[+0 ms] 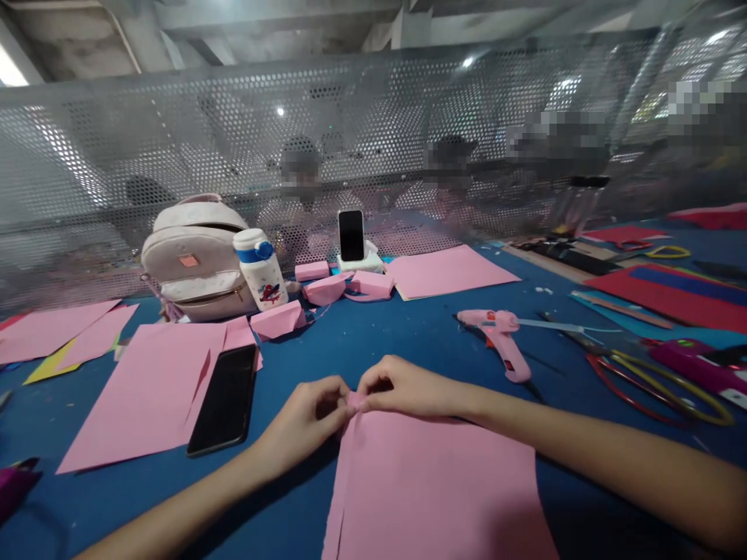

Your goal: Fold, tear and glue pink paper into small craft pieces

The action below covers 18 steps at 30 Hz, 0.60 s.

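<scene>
**Small pinch on thin paper: we see a tear as the main risk**

From the head camera, we see the left hand [303,416] and the right hand [402,389] meeting at the far edge of a pink sheet [432,490]. The sheet lies flat on the blue counter [379,334], at the middle of its near edge. The fingers [335,395] of both hands are closed on one small flap at the sheet's far left corner, thumb against forefinger on each side.

We judge the paper to be the weak point. A slit already runs along its left side, so pulling the two hands apart could rip the flap or lengthen that cut. Only the forearms weigh the sheet down, so it could slide on the smooth counter and any crease would come out crooked.

Around the hands, a black phone [225,398] rests on another pink sheet just left of the left hand, where a sweep of the elbow could knock it. A pink glue gun [499,334] lies near the right forearm, towards the right edge. We cannot tell whether it is hot. Scissors [647,373] lie further right. A backpack [192,260], a bottle [261,268], a standing phone [351,235] and folded pink boxes [327,289] sit well apart along the far edge. Nothing lies between the hands and the flap.
</scene>
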{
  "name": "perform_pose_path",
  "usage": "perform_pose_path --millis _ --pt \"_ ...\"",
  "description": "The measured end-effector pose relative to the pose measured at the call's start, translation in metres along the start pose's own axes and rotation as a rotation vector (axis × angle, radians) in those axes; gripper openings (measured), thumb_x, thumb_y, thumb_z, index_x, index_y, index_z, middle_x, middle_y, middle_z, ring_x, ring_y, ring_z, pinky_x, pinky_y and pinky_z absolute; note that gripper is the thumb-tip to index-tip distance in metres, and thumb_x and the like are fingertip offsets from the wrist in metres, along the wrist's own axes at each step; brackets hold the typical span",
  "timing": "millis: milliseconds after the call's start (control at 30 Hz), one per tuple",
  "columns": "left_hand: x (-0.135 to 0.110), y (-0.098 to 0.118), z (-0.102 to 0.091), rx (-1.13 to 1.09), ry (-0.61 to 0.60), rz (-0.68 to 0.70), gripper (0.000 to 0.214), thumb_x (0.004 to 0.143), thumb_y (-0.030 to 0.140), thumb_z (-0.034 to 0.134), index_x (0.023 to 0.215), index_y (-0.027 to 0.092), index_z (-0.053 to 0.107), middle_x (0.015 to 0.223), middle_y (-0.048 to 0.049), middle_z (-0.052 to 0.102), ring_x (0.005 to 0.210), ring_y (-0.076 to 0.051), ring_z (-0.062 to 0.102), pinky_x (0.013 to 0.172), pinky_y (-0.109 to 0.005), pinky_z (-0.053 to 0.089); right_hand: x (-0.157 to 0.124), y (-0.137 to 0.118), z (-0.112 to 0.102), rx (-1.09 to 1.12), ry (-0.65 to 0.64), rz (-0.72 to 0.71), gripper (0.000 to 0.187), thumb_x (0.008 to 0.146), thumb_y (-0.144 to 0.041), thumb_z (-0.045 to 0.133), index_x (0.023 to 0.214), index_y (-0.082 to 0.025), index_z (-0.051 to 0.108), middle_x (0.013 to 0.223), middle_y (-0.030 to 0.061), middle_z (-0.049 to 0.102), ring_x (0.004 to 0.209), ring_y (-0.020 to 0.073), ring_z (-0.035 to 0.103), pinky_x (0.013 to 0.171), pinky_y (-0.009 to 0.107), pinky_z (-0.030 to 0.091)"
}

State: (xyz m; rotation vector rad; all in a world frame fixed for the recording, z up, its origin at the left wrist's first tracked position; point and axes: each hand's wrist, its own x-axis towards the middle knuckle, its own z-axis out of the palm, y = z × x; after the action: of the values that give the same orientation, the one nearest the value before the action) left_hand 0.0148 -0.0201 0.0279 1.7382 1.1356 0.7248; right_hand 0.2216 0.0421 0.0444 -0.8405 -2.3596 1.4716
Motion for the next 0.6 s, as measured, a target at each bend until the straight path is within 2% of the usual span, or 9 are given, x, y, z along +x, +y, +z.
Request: perform_pose_path --millis 133,300,433,600 --pt "-0.002 0.003 -0.001 0.115 -0.015 0.015 0.021 0.095 0.031 0.052 0.08 0.017 0.057 0.065 0.0031 0.057 0.061 -0.012 0.051 0.059 -0.022 0.035 0.0 0.002 0.006 -0.002 -0.011 -0.005 0.04 0.088 -0.051 0.062 0.082 -0.013 0.073 0.069 -0.0026 0.055 0.065 0.0105 0.043 0.058 0.021 0.033" --pt "-0.004 0.0 -0.005 0.118 -0.043 0.021 0.015 0.095 0.023 0.049 0.081 0.019 0.052 0.065 0.0043 0.058 0.061 -0.013 0.054 0.061 -0.022 0.037 0.003 0.004 0.008 0.016 -0.007 -0.009 0.039 0.091 -0.048 0.059 0.084 -0.013 0.071 0.071 -0.0014 0.056 0.066 0.0109 0.042 0.058 0.021 0.032" --pt "0.0 -0.003 -0.006 0.093 -0.007 0.014 0.014 0.094 0.024 0.05 0.082 0.018 0.054 0.067 0.0038 0.055 0.063 -0.012 0.05 0.059 -0.022 0.034 0.008 0.008 0.008 0.088 0.049 0.033 0.034 0.086 -0.046 0.064 0.082 -0.013 0.071 0.065 -0.0033 0.051 0.06 0.0094 0.037 0.054 0.021 0.029" --pt "0.006 -0.007 -0.004 -0.006 0.058 -0.026 0.015 0.091 0.03 0.055 0.086 0.016 0.058 0.079 -0.0001 0.057 0.071 -0.013 0.051 0.062 -0.021 0.037 0.012 0.016 0.009 0.125 0.044 0.04 0.028 0.083 -0.039 0.066 0.082 -0.012 0.072 0.067 -0.0011 0.058 0.06 0.0097 0.041 0.056 0.022 0.032"
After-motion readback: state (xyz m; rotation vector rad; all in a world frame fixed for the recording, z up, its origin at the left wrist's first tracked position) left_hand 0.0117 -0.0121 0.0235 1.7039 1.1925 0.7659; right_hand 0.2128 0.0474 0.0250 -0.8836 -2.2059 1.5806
